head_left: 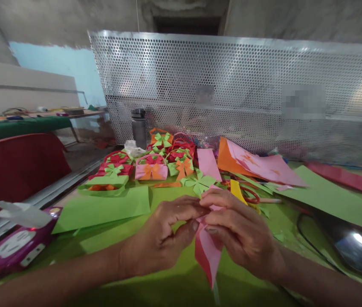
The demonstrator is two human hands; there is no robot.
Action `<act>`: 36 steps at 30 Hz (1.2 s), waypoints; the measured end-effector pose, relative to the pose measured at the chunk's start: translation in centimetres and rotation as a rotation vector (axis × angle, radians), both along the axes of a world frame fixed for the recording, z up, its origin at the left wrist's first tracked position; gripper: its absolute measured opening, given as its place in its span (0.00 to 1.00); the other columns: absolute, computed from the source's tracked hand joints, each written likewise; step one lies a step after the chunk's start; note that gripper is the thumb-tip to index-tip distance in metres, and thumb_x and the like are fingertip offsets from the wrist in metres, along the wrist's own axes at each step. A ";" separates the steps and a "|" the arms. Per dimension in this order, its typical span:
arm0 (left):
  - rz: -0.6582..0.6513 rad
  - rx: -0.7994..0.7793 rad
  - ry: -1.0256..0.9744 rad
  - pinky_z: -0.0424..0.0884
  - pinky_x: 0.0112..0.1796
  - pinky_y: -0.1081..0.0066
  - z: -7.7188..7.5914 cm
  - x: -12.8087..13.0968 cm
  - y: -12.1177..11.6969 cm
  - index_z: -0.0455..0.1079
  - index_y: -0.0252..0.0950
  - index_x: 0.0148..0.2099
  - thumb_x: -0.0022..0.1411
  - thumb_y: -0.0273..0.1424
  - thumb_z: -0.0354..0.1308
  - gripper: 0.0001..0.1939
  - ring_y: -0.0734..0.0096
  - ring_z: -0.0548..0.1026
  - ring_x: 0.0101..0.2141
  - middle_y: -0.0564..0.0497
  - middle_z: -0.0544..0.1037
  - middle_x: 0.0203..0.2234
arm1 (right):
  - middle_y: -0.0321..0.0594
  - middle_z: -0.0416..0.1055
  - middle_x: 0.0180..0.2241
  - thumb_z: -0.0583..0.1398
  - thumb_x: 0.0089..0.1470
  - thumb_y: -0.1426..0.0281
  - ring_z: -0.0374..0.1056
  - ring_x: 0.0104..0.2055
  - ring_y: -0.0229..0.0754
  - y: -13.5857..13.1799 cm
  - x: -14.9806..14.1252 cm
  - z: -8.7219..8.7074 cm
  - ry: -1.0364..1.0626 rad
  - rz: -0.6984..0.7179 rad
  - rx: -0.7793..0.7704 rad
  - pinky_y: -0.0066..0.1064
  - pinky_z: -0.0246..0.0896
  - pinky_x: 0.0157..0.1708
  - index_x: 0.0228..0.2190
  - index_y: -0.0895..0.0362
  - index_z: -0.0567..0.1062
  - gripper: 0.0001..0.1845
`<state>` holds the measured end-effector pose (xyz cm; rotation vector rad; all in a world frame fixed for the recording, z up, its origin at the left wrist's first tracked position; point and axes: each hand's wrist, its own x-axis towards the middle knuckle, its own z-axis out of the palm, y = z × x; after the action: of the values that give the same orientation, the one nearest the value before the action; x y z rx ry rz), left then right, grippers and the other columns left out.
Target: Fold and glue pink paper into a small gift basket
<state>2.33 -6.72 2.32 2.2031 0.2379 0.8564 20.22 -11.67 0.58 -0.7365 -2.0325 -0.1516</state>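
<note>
Between both hands is a folded piece of pink paper (209, 251), pinched at its upper part while its pointed lower end hangs over the green tabletop (174, 281). My left hand (164, 234) grips it from the left with thumb and fingers. From the right, my right hand (243, 232) presses thumb and fingertips on the same paper, hiding part of it. Just beyond the fingers lies a green paper bow (201, 183). Yellow-handled scissors (238, 192) lie partly hidden behind my right hand.
Small paper bags with bows (151, 170) stand grouped at the back, near a dark bottle (139, 128). Green sheets (104, 207) lie left, beside a purple power strip (17, 247). Pink and orange sheets (257, 164) and a dark shiny device (356, 243) are right. A perforated metal panel (241, 76) rises behind.
</note>
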 end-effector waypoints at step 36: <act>0.200 0.211 -0.143 0.71 0.35 0.74 -0.1 0.1 -0.9 0.71 0.27 0.36 0.57 0.18 0.51 0.08 0.72 0.74 0.32 0.44 0.77 0.29 | 0.44 0.68 0.38 0.59 0.51 0.79 0.65 0.43 0.43 0.5 0.0 -0.3 0.094 -0.027 -0.044 0.41 0.60 0.46 0.37 0.59 0.69 0.10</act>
<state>2.46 -7.58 2.20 2.3260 0.3145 1.1924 20.23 -11.21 0.29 -0.7847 -1.9420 -0.0867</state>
